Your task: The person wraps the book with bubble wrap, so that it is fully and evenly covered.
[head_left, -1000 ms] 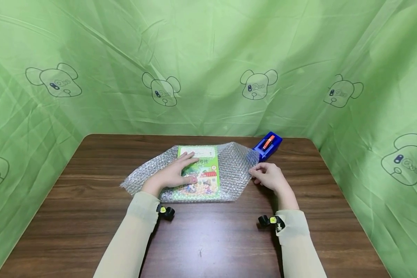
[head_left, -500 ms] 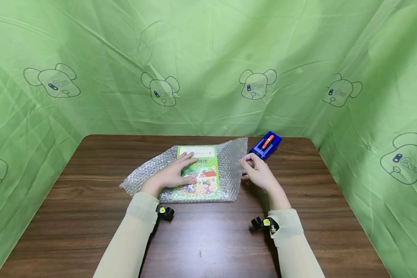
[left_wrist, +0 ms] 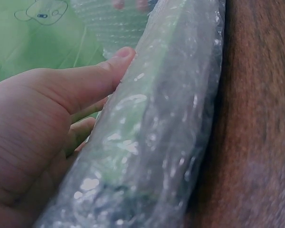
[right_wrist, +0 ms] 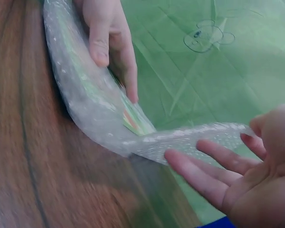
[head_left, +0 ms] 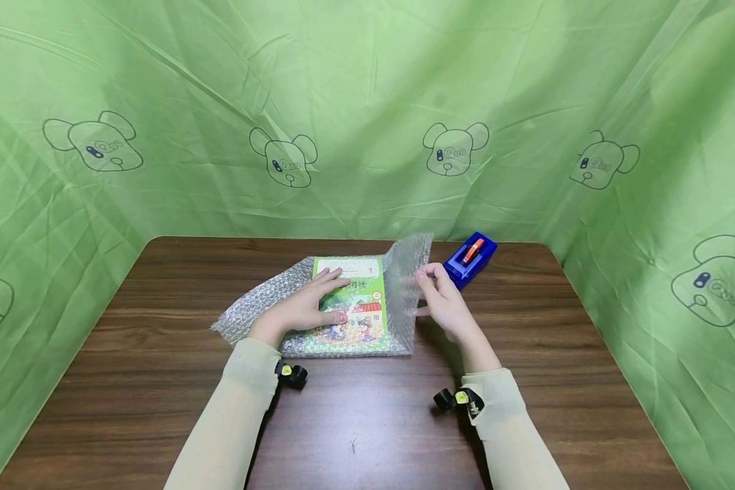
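A green picture book (head_left: 367, 330) lies on a sheet of bubble wrap (head_left: 252, 299), whose near edge is folded up along the book. My left hand (head_left: 303, 306) rests flat on the cover with its fingers spread. In the left wrist view, the thumb (left_wrist: 118, 59) reaches over the wrapped edge. My right hand (head_left: 450, 306) pinches the right flap of the wrap between thumb and forefinger and holds it raised beside the book. The right wrist view shows its other fingers (right_wrist: 204, 178) extended against the lifted flap (right_wrist: 199, 135).
Just beyond my right hand, a blue tape dispenser (head_left: 459, 272) with an orange part stands at the back right of the brown wooden table (head_left: 159, 408). A green curtain (head_left: 355, 82) with bear-like drawings surrounds the table's back and sides.
My right hand has moved left toward the book, lifting the wrap's right flap from near the table to upright. The left hand has stayed in place on the book.
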{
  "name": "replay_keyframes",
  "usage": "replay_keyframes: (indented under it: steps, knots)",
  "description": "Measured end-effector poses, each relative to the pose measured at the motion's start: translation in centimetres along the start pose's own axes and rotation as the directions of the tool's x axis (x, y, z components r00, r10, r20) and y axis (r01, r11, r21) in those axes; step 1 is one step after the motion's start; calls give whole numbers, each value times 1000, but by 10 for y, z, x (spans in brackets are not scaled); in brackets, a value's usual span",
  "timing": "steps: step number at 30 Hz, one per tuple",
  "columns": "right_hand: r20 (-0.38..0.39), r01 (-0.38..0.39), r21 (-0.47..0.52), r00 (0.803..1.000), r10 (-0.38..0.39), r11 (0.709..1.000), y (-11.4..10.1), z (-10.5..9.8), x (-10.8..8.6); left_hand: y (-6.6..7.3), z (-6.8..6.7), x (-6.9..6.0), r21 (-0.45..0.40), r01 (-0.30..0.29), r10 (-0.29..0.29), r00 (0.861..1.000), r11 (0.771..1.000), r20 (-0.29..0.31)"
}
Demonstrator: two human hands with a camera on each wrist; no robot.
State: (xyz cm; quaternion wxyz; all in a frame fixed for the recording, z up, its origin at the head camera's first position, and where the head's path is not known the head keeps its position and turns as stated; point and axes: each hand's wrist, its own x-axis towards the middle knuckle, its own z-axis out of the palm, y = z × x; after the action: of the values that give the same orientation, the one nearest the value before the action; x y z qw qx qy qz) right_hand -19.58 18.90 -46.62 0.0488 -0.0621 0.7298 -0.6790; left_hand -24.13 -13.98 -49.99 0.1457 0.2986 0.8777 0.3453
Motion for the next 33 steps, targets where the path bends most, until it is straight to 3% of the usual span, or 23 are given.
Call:
replay_keyframes:
  steps: [7,15,28,33]
  knots:
    - [-58,73,76,996,-69,994,-2,15,0,1,0,0,-2,6,-6,1000,1000,5]
    - [-114,88,53,990,-81,995,-8,30,3,1,0,-1,-8,2,-2,1000,1000,0]
    - [-10,67,32,998,-66,997,-3,58,6,2,0,-1,7,-4,4,1000,1000,-3]
    - [68,53,-12,996,-52,999,6,64,9,2,-1,-1,7,-2,2,1000,1000,-6]
